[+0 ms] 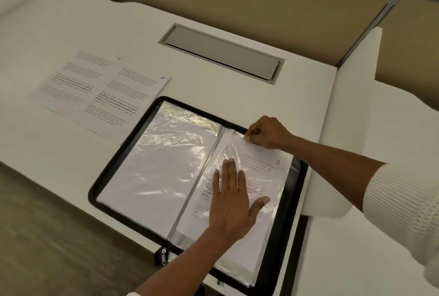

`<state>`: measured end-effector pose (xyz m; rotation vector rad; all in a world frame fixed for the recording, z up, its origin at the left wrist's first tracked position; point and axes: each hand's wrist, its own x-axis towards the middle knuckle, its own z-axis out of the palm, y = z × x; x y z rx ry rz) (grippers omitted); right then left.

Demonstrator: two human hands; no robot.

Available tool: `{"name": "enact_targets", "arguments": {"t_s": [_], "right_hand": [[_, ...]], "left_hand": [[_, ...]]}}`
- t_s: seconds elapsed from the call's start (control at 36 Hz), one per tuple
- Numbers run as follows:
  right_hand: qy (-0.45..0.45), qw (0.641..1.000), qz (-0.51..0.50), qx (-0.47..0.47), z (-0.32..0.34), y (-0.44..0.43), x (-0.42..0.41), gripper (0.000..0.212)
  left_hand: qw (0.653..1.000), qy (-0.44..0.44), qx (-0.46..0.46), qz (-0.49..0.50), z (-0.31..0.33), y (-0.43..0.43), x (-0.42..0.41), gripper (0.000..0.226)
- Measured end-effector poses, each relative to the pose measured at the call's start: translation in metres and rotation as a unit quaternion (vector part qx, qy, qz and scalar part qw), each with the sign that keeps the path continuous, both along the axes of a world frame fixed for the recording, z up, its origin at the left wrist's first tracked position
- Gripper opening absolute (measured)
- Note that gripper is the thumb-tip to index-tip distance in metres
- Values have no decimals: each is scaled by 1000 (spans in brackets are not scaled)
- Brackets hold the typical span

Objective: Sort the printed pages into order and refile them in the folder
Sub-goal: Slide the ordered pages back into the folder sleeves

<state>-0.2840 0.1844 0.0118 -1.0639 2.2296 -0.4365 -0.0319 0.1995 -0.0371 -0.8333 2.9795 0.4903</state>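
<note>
Folder (123, 153) is laid open on the desk (237, 86), right at the near edge. Just behind-left of it, page 10 (123, 103) is overlapped onto page 9 (71, 81). A hatch (221, 54) is sunk in further back. The left hand (234, 200) is laid flat on page 8 (266, 177) in the folder's right half, whose far edge is pinched by the right hand (266, 133).

Folder (291, 200): black, zip-edged, open flat on the counter, with clear sleeves on both leaves. 
Page 8 (263, 177): printed, in the right sleeve, under the flat left fingers (231, 172); top edge pinched by the right fingers (248, 137). 
Page 9 (71, 81), page 10 (123, 100): loose, flat, overlapping, well left of and beyond all the fingers.
</note>
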Motion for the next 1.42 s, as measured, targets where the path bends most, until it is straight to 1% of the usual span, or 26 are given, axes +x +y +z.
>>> {"name": "enact_targets", "arguments": {"t_s": [0.06, 0.11, 0.17, 0.33, 0.42, 0.5, 0.56, 0.64, 0.72, 0.78, 0.83, 0.89, 0.94, 1.06, 1.11, 1.17, 1.22, 1.28, 1.31, 1.33, 1.36, 1.42], "right_hand": [[-4, 1000, -7, 2, -1, 2, 7, 13], [-9, 1000, -10, 7, -1, 5, 12, 27], [-13, 1000, -11, 10, -1, 7, 16, 33], [-11, 999, 10, 34, 1, 13, 29, 22], [25, 999, 6, 47, 3, 15, 35, 24], [59, 996, -26, 55, 7, 17, 39, 30], [62, 996, -51, 47, 9, 20, 41, 32], [64, 994, -74, 46, 8, 24, 44, 21], [52, 995, -74, 46, 8, 28, 48, 13], [37, 996, -75, 42, 8, 29, 49, 12], [34, 995, -84, 40, 9, 31, 50, 15], [58, 993, -91, 55, 12, 32, 49, 21], [98, 987, -85, 98, 17, 34, 48, 24], [203, 957, -47, 203, 30, 39, 44, 37], [217, 952, -57, 208, 34, 43, 43, 39], [164, 966, -103, 169, 38, 48, 42, 37], [77, 979, -157, 103, 43, 52, 44, 36], [12, 978, -207, 28, 43, 59, 48, 31], [-4, 971, -240, -4, 41, 64, 52, 32], [-18, 961, -275, -30, 39, 69, 56, 37], [-37, 950, -307, -50, 37, 75, 60, 49], [-91, 928, -352, -87, 31, 85, 71, 83]], "left_hand": [[1000, -4, 5, -4, 1, 0, 1, 100], [1000, -11, 10, -10, 2, -2, 1, 101], [1000, -16, 11, -11, 2, -2, 1, 101], [1000, -2, -2, -7, -4, -2, 1, 99], [1000, 2, 3, -10, -3, -2, 2, 100], [1000, -8, 16, -14, -2, -3, 2, 102], [1000, -5, 21, -14, -1, -4, 3, 102], [999, -16, 30, -21, 0, -3, 4, 103], [999, -23, 28, -31, 1, -2, 7, 104], [999, -13, 28, -29, 1, -2, 7, 104], [999, -13, 30, -29, 1, -1, 8, 104], [999, -17, 31, -31, 0, -1, 8, 104], [999, -11, 33, -30, -1, -1, 8, 104], [999, -12, 27, -36, 0, -3, 9, 103], [999, -8, 31, -34, 3, -5, 9, 102], [999, 4, 41, -30, 6, -7, 7, 98], [998, 9, 62, -27, 10, -9, 7, 93], [996, 10, 81, -20, 13, -12, 7, 91], [996, 13, 89, -16, 14, -13, 7, 90], [995, 18, 97, -11, 16, -14, 7, 90], [994, 19, 108, -7, 18, -15, 7, 91], [992, 14, 129, -5, 21, -17, 7, 91]]}}
